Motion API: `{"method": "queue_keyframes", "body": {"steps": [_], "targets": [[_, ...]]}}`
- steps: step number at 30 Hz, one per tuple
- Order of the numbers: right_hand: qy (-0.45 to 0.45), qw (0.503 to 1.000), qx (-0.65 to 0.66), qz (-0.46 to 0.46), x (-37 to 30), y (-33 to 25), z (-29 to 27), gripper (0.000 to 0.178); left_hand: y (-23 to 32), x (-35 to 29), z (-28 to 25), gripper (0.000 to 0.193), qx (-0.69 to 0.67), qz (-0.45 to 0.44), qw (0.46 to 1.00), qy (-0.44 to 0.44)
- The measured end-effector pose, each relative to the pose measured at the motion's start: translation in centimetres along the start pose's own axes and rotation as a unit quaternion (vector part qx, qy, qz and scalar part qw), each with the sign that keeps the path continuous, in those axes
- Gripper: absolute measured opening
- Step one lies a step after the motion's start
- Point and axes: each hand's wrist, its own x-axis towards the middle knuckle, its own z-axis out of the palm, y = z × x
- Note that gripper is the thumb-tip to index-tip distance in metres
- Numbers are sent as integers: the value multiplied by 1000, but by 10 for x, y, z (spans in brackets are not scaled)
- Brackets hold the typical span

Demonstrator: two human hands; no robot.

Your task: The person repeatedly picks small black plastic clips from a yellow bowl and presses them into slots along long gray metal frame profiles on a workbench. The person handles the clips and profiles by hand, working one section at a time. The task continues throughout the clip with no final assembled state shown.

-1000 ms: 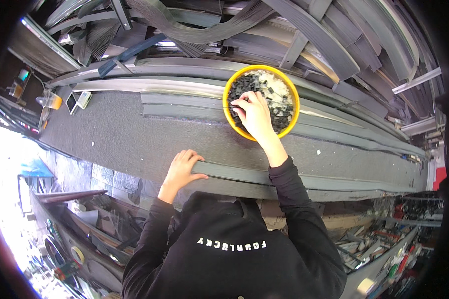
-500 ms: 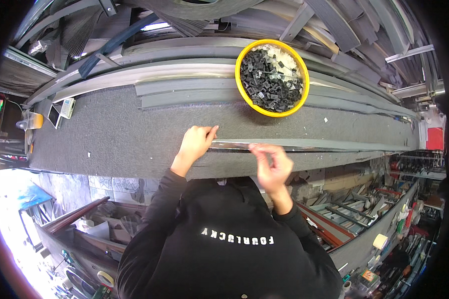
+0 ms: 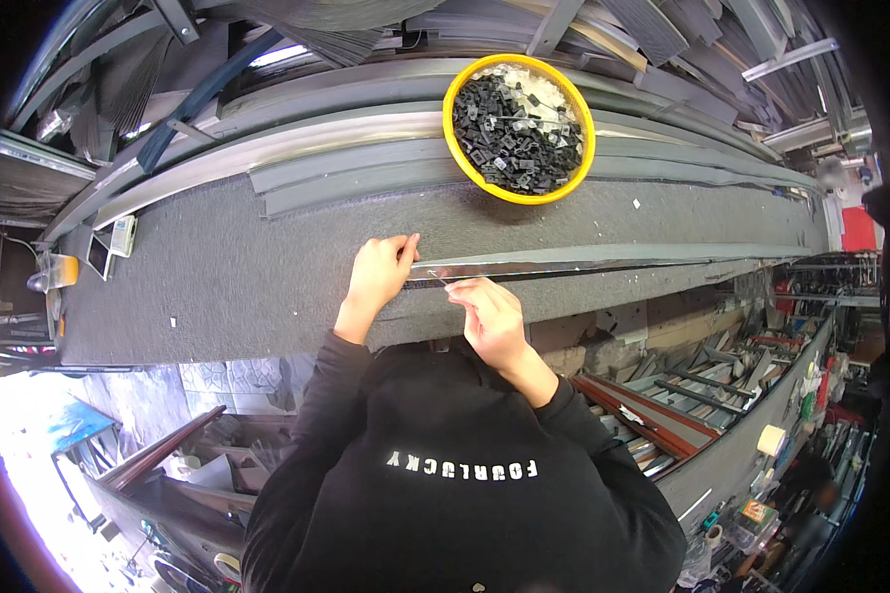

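Observation:
A long, narrow grey profile (image 3: 564, 263), with a shiny face along its near side, lies lengthwise on the carpeted bench. My left hand (image 3: 374, 277) is closed around its left end, the thumb on the far side. Just right of it, my right hand (image 3: 491, 321) pinches a thin, pale sliver (image 3: 439, 277) between thumb and fingertips. The sliver slants up to the profile's near face; whether it is film or wire is too small to tell. Beyond the profile stands a yellow round basket (image 3: 449, 127) filled with small black plastic pieces (image 3: 509, 143) and whitish ones (image 3: 549, 94).
Grey lengths of profile (image 3: 356, 188) run along the back of the carpeted bench (image 3: 218, 267). At its left end lie a white device (image 3: 123, 237) and a cup of orange liquid (image 3: 64, 269). Below the bench, a rack (image 3: 682, 405) holds more profiles.
My right hand has moved left along the profile, closer to my left hand, with the thin sliver now showing at its fingertips. My left hand stays at the profile's end. The whole view has shifted slightly.

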Motion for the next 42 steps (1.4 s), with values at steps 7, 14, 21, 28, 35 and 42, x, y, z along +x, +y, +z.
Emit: {"method": "queue_keyframes", "body": {"steps": [7, 14, 21, 28, 35, 42], "targets": [[-143, 985, -93, 30, 10, -26, 3, 18, 21, -14, -7, 26, 3, 100, 988, 116], [8, 990, -112, -90, -2, 20, 29, 17, 27, -22, -15, 16, 46, 185, 965, 179], [64, 992, -109, 12, -28, 43, -26, 12, -2, -27, 0, 16, 159, 233, 933, 222], [593, 670, -261, 363, -131, 167, -289, 20, 33, -18, 15, 23, 88, 176, 958, 210], [469, 709, -321, 417, -189, 257, -372, 23, 144, -3, 87, 23, 17, 271, 949, 160], [398, 780, -204, 438, -193, 268, -396, 23, 205, -13, 152, 22, -17, 298, 949, 100]]}}
